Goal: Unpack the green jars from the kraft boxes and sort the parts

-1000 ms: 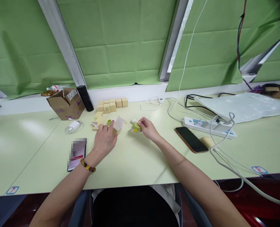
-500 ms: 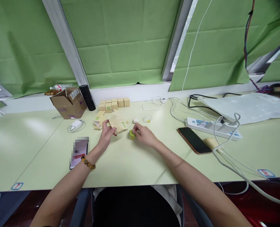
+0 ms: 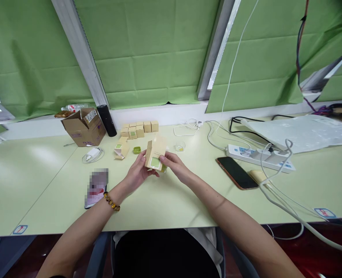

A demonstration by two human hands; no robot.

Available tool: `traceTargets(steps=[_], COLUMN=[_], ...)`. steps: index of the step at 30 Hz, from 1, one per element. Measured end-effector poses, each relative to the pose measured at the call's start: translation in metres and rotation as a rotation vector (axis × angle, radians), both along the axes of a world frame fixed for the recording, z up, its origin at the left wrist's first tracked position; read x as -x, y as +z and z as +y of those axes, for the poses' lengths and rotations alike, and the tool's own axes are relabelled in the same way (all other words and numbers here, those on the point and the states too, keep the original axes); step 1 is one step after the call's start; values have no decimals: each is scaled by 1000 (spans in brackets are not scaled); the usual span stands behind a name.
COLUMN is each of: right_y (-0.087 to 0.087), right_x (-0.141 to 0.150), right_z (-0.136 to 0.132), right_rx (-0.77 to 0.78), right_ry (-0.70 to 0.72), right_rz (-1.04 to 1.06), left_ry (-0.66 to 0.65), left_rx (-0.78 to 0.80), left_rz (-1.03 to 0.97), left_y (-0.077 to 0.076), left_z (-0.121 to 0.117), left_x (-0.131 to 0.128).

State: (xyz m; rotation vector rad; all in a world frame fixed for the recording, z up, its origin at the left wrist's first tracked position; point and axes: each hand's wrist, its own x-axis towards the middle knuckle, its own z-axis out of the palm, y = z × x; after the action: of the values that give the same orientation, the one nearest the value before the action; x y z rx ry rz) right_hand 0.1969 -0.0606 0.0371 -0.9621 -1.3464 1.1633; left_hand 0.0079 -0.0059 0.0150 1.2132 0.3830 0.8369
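Center of the frame, both hands, left (image 3: 139, 170) and right (image 3: 175, 165), meet with fingers curled closed around an open carton (image 3: 155, 154); its green label's writing is unreadable.

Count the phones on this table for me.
2: a phone just left of the beaded bracelet, and a black-screened phone on the near side of the power strip. No others show.

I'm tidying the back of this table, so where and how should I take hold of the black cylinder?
Probably around its upper half, coming from the front right: the black cylinder is tall and slim, and the open cardboard box crowds its left side.
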Motion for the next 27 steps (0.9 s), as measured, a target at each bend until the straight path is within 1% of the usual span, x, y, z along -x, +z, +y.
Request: traceTargets(steps=[3,6,9,12,15,21,27], right_y=[2,0,-7,-13,-17,-19,-20], right_x=[0,-3,-3,-1,1,1,3], right_z=[0,3,7,9,10,9,10], right_rx=[-15,-44,-54,-62,-71,-68,-86], right_ry=[-80,-151,-193,-223,-241,-256,-275], right_rz=[35,38,-3,-56,-75,-116,-132], left_ry=[90,131,178,240,249,211,261], left_rx=[-48,-214,-374,-452,-465,-409,-330], left_rz=[10,48,107,167,181,95,48], left_y=[-4,-6,-9,-12,-15,-19,-22], left_z=[1,-2,-8,-13,-14,-14,-13], left_x=[0,3,5,3,2,2,-2])
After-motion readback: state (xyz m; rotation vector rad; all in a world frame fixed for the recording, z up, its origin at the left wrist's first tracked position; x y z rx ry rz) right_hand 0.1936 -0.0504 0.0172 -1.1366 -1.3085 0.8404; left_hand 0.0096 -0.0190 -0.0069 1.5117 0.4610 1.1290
